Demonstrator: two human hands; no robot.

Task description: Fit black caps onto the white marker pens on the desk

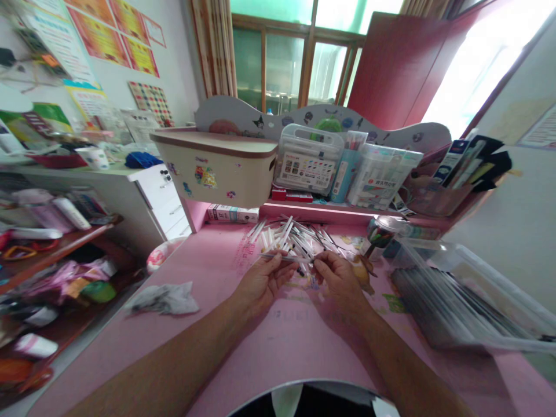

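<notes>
Pink desk [152,359]: one, the work surface, bearing everything listed below.

Cream lidded box [217,168], stickered: one, at the rear left on the desk's raised ledge; lid on.

Clear plastic bin [516,344]: one, lidless, at the desk's right side. Contents: a large batch of slender dark sticks [460,301], laid roughly lengthwise and together. This appears to be the ordered portion; whether each stick is complete cannot be told.

Loose pile [286,231] of white tubes, small pale pieces and thin dark rods: one, just beyond the hands, scattered at many angles. Judged as the portion not yet dealt with, and sizeable; no count possible.

Crumpled cloth [167,298], greyish white: one, at the left, apart from the pile.

Left hand [263,284]: palm partly upturned, thumb and forefinger closed in a pinch, remaining fingers loosely curled.

Right hand [341,278]: thumb and forefinger brought together at the other end of the same piece, other fingers bent inward.

Slim pale stick [293,259]: one, held level between the two hands, above the pile's near edge; a dark end at the right fingertips. By appearance a single piece in progress, neither in the pile nor in the bin.
</notes>
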